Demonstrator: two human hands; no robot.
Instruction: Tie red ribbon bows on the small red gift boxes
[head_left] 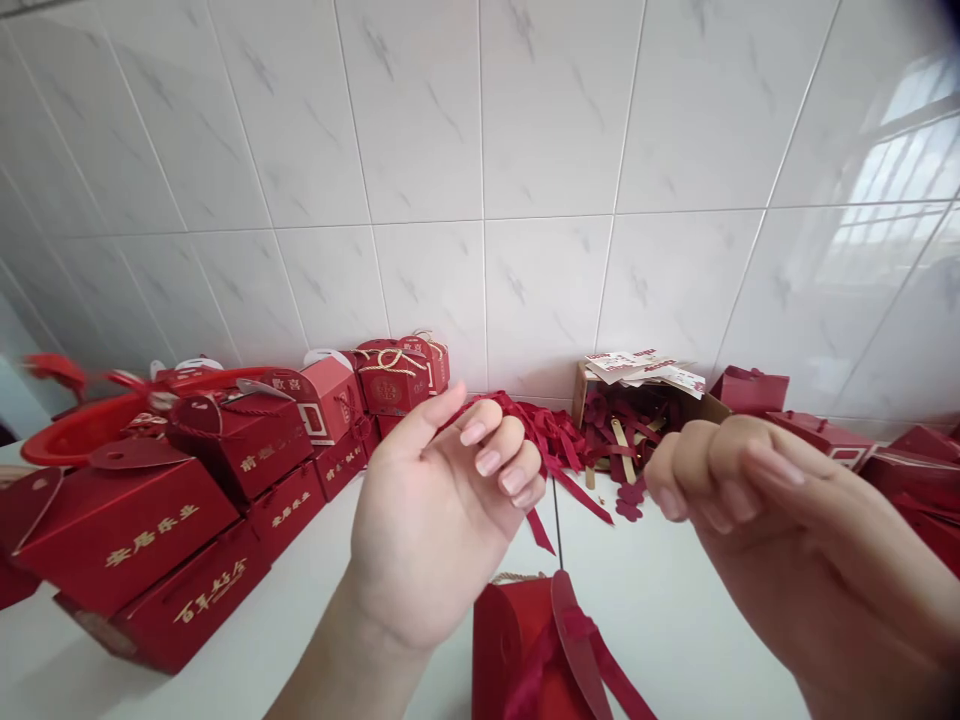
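My left hand point(442, 515) is raised over the table, palm up, its fingers loosely curled and apart from the thumb, with nothing in it. To the right, my right hand point(795, 530) hangs in the air with bent fingers; the thumb lies close to the fingertips, and no object shows in it. Between and below the hands, a red gift box point(506, 650) with a dark red ribbon stands at the bottom edge of the view, partly cut off. Neither hand touches it.
Stacked red boxes point(187, 580) and a red basin point(67, 430) stand on the left. Loose ribbons point(540, 430) lie near the tiled wall. An open carton point(579, 395) holds ribbons and tags, with printed cards point(645, 368) on top. More red boxes point(821, 435) are at right.
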